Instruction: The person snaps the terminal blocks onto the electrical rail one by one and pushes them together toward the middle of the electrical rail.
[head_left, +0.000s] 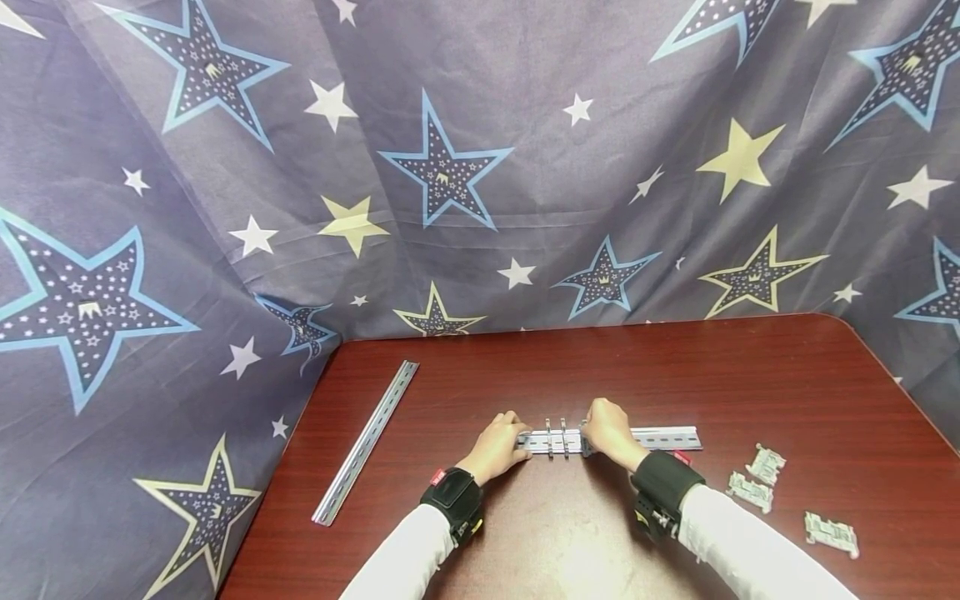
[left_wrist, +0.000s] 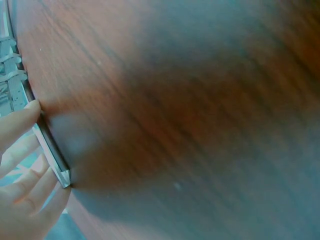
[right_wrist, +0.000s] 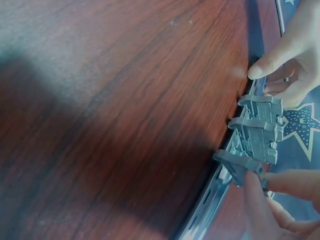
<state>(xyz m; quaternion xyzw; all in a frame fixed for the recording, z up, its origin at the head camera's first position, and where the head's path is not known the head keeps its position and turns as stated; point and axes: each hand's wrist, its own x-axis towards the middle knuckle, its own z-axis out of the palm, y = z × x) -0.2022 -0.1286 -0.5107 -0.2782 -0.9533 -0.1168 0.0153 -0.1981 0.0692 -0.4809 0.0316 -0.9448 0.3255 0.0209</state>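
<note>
A slotted metal DIN rail (head_left: 666,438) lies crosswise on the table in front of me. Near its left end my left hand (head_left: 495,448) grips it, thumb on the near edge and fingers on the far side. Two grey terminal blocks (right_wrist: 261,111) (right_wrist: 256,137) stand upright on the rail between my hands. Just right of them, my right hand (head_left: 609,430) pinches a third terminal block (right_wrist: 238,165) between thumb and fingers. That block sits at the rail and leans compared with the other two.
A second DIN rail (head_left: 365,446) lies slanted at the table's left. Three loose terminal blocks (head_left: 765,464) (head_left: 750,492) (head_left: 831,533) rest on the right side. Behind the wooden table (head_left: 480,375) hangs a star-patterned cloth (head_left: 480,275).
</note>
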